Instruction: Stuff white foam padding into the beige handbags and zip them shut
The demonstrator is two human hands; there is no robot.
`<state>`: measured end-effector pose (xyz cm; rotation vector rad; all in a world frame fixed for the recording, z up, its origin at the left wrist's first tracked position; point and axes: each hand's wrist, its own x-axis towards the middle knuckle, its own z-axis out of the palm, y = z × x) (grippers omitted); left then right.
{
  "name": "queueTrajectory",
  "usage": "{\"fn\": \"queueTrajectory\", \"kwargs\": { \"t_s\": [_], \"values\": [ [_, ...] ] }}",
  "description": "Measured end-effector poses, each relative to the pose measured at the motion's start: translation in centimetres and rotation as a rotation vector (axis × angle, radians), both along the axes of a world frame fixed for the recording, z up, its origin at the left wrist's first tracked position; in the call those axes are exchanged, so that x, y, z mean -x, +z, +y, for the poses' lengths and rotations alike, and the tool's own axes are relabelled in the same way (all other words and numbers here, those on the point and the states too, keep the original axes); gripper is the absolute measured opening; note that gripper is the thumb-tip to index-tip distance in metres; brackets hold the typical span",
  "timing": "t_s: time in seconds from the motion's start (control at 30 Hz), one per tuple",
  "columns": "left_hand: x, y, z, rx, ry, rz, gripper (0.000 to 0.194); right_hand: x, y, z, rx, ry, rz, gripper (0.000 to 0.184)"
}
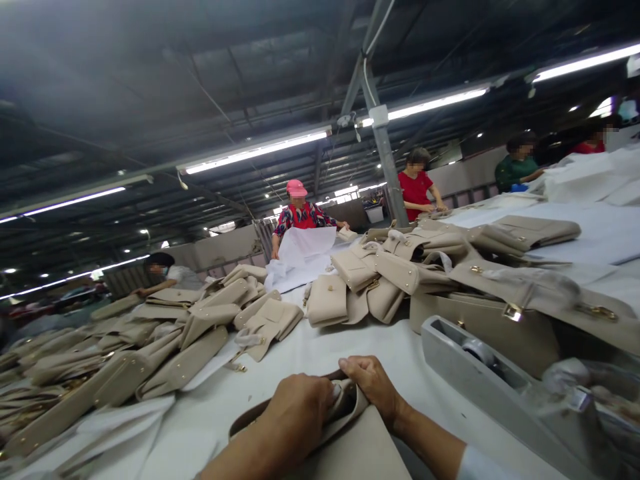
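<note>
Left of the grey dispenser (465,387), a beige bag (363,443) is gaping open — seemingly unfinished. The right hand (375,387) is pinching its rim, fingers closed; the left hand (300,410) is resting curled at its mouth, hold hidden. Beyond the dispenser, heaped bags (327,300) are lying — done or not, unclear.

A dark, ribbed roof (125,80) spans the hall, with slim beams crossing it. Long fluorescent tubes (255,152) hang lit in slanting rows, pull cords dangling from some. A grey steel post (386,160) rises behind the white-covered desk (325,347), carrying a pale junction box (379,116) and a white cable (380,29). Farther back stand a low, pale partition wall (473,177) and bright windows (346,195); the far left blurs into shadow.
</note>
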<state>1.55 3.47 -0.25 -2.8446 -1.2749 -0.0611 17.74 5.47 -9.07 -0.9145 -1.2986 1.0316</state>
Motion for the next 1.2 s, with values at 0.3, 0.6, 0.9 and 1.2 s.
{"fn": "queueTrajectory", "kwargs": {
  "t_s": [0.3,0.6,0.9,1.2],
  "values": [
    [1.2,0.5,0.3,0.152,-0.099,-0.197,0.031,0.3,-0.2,-0.2,0.056,-0.028,0.093,0.049],
    [-0.8,0.3,1.9,-0.159,-0.354,0.158,0.012,-0.2,-0.8,0.8,0.095,-0.116,0.048,0.045],
    [-0.2,-1.2,3.4,-0.272,-0.391,-0.06,0.011,-0.1,-0.2,0.0,-0.027,-0.122,-0.022,0.041],
    [-1.0,-2.6,4.1,-0.264,-0.31,-0.279,0.014,0.0,-0.2,-0.3,-0.008,-0.122,0.026,0.035]
  ]
}}
